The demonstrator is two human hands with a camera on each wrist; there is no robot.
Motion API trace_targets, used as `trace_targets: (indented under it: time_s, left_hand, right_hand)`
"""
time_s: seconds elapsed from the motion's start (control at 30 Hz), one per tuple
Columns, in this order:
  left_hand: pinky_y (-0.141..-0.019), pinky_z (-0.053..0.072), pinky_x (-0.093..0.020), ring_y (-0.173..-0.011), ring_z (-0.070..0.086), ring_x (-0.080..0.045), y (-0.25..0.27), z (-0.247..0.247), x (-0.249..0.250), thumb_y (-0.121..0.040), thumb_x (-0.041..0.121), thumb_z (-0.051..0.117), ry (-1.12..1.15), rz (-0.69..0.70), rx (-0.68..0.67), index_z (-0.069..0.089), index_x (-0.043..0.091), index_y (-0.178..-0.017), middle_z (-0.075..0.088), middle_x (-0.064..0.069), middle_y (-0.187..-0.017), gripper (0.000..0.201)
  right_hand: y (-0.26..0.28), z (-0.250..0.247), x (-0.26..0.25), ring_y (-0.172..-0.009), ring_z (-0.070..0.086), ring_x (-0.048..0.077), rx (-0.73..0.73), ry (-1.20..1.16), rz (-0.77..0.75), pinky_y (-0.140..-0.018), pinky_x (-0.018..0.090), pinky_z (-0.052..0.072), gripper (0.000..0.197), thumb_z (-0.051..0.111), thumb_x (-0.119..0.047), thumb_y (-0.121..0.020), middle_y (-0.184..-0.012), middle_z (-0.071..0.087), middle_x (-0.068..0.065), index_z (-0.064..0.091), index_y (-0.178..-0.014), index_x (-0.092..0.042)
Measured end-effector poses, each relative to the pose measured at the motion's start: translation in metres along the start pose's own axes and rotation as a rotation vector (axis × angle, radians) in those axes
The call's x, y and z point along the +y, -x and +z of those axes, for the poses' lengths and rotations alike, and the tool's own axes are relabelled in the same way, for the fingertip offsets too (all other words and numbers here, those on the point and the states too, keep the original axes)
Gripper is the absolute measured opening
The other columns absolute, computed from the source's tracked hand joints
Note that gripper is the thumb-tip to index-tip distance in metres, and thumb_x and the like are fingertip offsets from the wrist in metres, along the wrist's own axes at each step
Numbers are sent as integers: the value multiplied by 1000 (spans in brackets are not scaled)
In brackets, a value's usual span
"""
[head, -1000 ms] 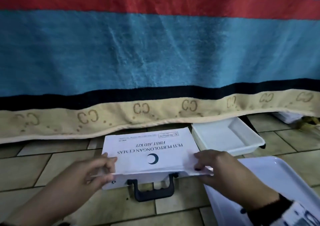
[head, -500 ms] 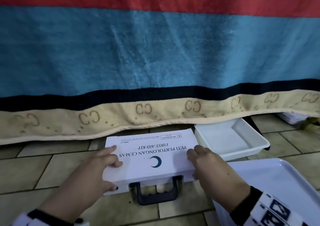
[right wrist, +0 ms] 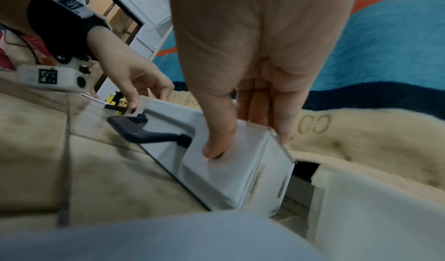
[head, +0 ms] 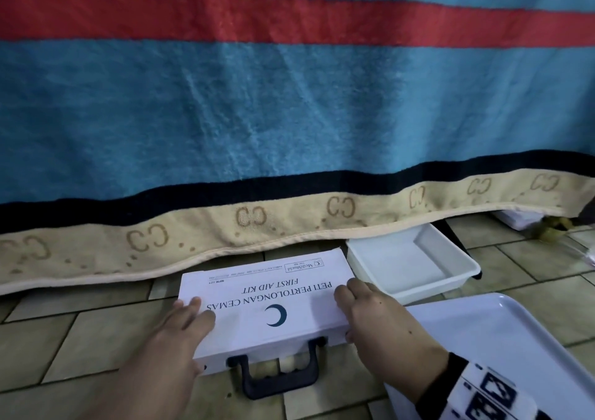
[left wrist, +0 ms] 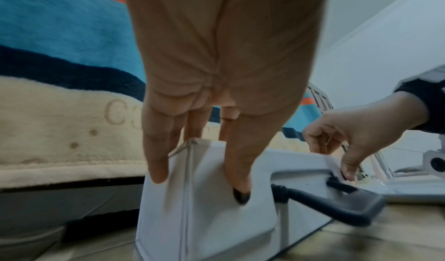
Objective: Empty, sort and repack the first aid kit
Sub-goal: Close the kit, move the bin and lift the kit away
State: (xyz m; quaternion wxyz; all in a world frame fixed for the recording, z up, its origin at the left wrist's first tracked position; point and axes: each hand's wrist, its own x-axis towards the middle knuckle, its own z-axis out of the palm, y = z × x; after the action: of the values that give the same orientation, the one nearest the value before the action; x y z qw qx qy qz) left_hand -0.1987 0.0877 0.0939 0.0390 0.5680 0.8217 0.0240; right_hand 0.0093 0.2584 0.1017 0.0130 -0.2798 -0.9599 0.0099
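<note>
The white first aid kit lies flat on the tiled floor with its lid down and its dark handle pointing toward me. My left hand holds its near left corner, fingers on the lid and thumb on the front face. My right hand holds the near right corner the same way. The left wrist view shows my left hand straddling the kit's corner. In the right wrist view, my right hand has its thumb pressed on the kit's front. The contents are hidden.
A small white tray sits right of the kit, half under the hanging striped blanket. A large white tray lies at the near right, close to my right wrist. Tiled floor stretches to the left.
A second ago both hands held the lid's front edge raised a little. The lid has come down flat onto the box, and both hands have settled over its near corners.
</note>
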Motion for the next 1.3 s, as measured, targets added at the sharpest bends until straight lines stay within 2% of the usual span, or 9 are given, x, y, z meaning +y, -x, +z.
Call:
trace_targets:
  time_s: [0.07, 0.13, 0.33, 0.47, 0.6, 0.7, 0.8, 0.97, 1.3]
  left_hand:
    - [-111, 16, -15, -147, 5, -10, 0, -6, 6, -92, 32, 53, 10, 13, 7, 26, 34, -132, 1, 6, -159, 49]
    - [-104, 27, -18, -141, 22, -6, -2, -17, 16, -82, 48, 54, 21, -19, 32, 29, 41, -116, 21, 9, -152, 42]
    - [-61, 42, -19, -79, 67, -5, -34, -33, 101, -57, 56, 60, 212, 68, 199, 60, 37, -78, 63, 21, -90, 29]
    - [-90, 41, -24, -111, 50, -2, -77, -26, 191, -88, 42, 53, 286, 272, 152, 60, 29, -102, 51, 19, -115, 20]
    - [-106, 30, -32, -132, 34, -15, -123, 0, 236, -89, 22, 54, 134, 283, -17, 67, 22, -103, 40, 7, -140, 19]
    - [-92, 43, -34, -108, 57, -15, -138, 14, 231, -79, 11, 61, 144, 229, 2, 69, 23, -93, 58, 9, -111, 20]
    - [-72, 54, -26, -77, 63, 1, -137, 1, 221, -65, 12, 68, 257, 154, 161, 72, 29, -82, 65, 18, -90, 25]
    - [-77, 36, -1, -91, 54, 1, -141, -15, 220, -77, 12, 54, 414, 29, 357, 75, 23, -77, 69, 17, -89, 24]
    - [-74, 49, -7, -85, 63, 0, -154, -29, 208, -73, -12, 64, 561, -90, 343, 57, 37, -54, 70, 9, -75, 54]
  right_hand:
    - [-1, -15, 10, -94, 59, 19, -77, -89, -45, -73, 24, 43, 40, 75, -21, -70, -105, 54, -2, 53, -104, -20]
    - [-1, -35, 34, -105, 55, 11, -150, -205, -110, -84, 19, 39, 36, 68, -30, -80, -114, 56, -9, 58, -114, -26]
    - [11, -62, 165, -88, 57, 1, -211, 87, 13, -70, 8, 43, 12, 58, -32, -82, -85, 57, -19, 68, -89, -33]
    - [17, -40, 239, -105, 58, 5, -357, 187, 39, -84, 22, 44, 24, 52, -33, -85, -102, 62, -18, 64, -103, -43]
    - [9, -22, 275, -111, 57, 11, -376, 196, -149, -86, 24, 42, 33, 39, -46, -91, -121, 62, -14, 50, -121, -51]
    - [0, -3, 285, -109, 57, 10, -378, 238, -335, -84, 28, 46, 45, 20, -53, -86, -121, 59, -14, 48, -119, -44]
    - [-10, 12, 288, -99, 61, 21, -287, 264, -453, -68, 33, 43, 20, 38, -33, -94, -108, 60, -4, 47, -111, -36]
    - [-22, 18, 288, -54, 59, 7, -197, 274, -656, -45, 18, 41, 28, 76, -28, -59, -62, 54, -14, 50, -70, -32]
    - [7, -18, 314, -89, 55, 3, 3, -687, -461, -72, 14, 43, 37, 58, 0, -79, -89, 50, -17, 51, -73, -36]
